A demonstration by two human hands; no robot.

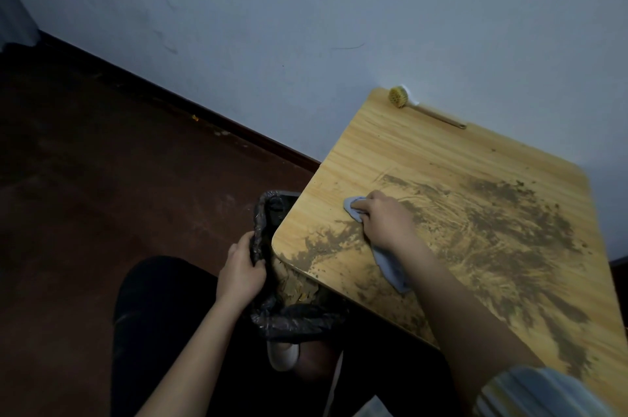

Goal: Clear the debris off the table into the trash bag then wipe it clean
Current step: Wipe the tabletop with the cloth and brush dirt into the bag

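A grey cloth (390,260) is being gripped in the right hand (384,216), whose fingers are curled round its bunched far end while the loose tail is trailing out under the wrist toward the near edge of the table (390,141). The cloth is being pressed flat on the wood near the table's left corner, just beside a band of brown debris (503,222) that is being spread across the middle and right of the tabletop, with a thinner streak running along the near-left edge.

The rim of the black trash bag (292,318) is being pinched in the left hand (241,267), fingers and thumb closed on the plastic, so that the mouth is being held open just below the table's near-left corner.

For this step to be done well, the debris is probably best being drawn in long, overlapping strokes toward that corner, with the cloth kept flat and low so that dust is being pushed rather than scattered. The bag's mouth should be kept tucked under the edge, touching it if possible, so that nothing is being dropped on the dark floor (102,178).

Inside the bag, pale brown crumbly material is already lying near the bottom; how full it is cannot be judged. A round-headed brush (401,97) is lying untouched at the far edge, against the wall.
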